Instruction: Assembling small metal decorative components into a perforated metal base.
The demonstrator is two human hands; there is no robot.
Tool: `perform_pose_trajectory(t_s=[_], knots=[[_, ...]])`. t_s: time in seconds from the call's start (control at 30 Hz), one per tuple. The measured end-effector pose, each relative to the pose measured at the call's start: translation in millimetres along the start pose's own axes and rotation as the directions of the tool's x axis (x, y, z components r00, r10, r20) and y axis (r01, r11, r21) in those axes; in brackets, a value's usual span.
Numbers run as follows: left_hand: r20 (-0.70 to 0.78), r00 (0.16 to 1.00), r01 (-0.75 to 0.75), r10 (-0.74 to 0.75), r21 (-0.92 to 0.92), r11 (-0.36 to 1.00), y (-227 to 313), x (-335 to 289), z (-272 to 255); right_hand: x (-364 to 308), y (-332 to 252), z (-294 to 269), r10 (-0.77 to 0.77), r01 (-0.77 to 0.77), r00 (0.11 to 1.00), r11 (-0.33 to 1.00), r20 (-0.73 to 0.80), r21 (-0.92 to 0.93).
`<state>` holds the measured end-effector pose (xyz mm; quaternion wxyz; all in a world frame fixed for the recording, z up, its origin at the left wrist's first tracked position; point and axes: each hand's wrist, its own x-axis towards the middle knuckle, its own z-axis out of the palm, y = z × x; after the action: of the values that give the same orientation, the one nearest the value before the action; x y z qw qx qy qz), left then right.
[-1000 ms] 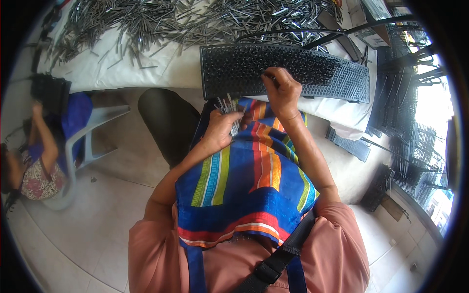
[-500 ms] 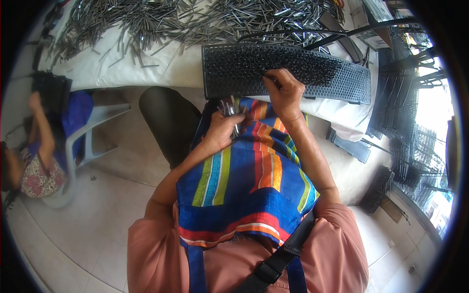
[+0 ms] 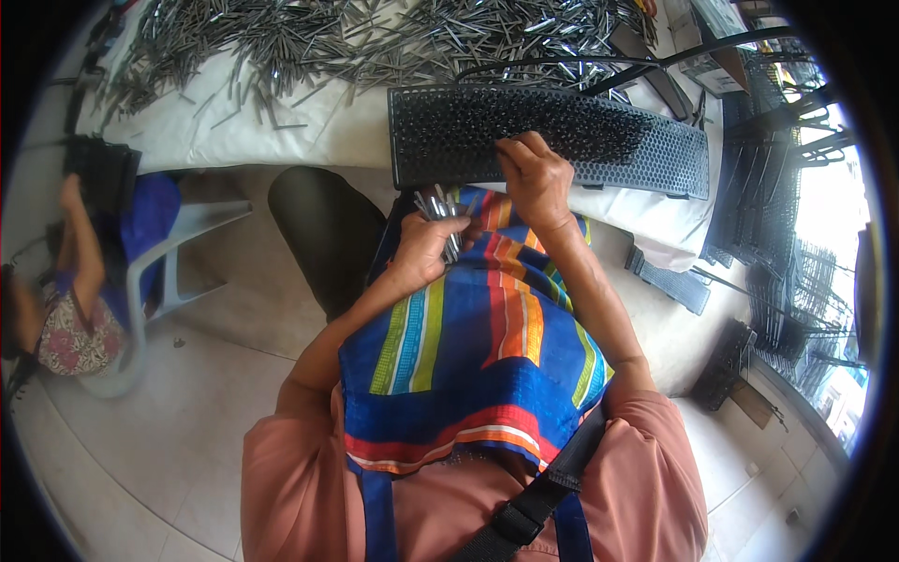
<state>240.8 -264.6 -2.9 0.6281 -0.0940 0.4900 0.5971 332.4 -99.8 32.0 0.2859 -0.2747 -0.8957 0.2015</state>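
My left-hand grip (image 3: 423, 244) encloses grey strips (image 3: 439, 205) near the perforated panel (image 3: 676, 167); my right hand (image 3: 537, 184) pinches over it (on what, I cannot tell). A slack left thumb (image 3: 451, 226) could spill strips.

Head view: one wide fisheye, left of a worn pair, upright, unmirrored. Looks down from the wearer's head. Nearest: shirt (image 3: 298, 482), lower edge; apron (image 3: 461, 323), lower centre. Farther: left hand (image 3: 424, 246), right hand (image 3: 540, 184), above centre; table (image 3: 272, 140), top. Aside: chair (image 3: 192, 231), far left.
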Motion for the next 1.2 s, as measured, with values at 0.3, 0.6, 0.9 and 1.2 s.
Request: perform_pose_trajectory(t_s=[0.3, 0.6, 0.9, 1.2], knots=[[0.063, 0.994, -0.08, 0.085, -0.079, 0.994, 1.6, -3.3, 6.5, -30.7, -13.3, -3.0, 0.312, -0.497, 0.825, 0.797, 0.472, 0.344], [0.031, 0.992, -0.118, 0.121, -0.082, 0.99, 4.6, -9.2, 11.7, -36.8, -25.7, -3.8, 0.457, -0.751, 0.649, 0.252, 0.609, 0.611], [0.146, 0.988, -0.095, 0.05, 0.316, 0.944, 1.3, -19.8, -5.3, -20.7, 8.4, -7.7, 0.588, -0.457, 0.804, 0.522, 0.084, 0.72], [0.011, 0.993, -0.118, 0.118, 0.09, 0.989, 4.1, -21.1, -10.8, -5.4, 11.0, -3.2, 0.346, -0.335, 0.938, 0.901, 0.009, 0.277]])
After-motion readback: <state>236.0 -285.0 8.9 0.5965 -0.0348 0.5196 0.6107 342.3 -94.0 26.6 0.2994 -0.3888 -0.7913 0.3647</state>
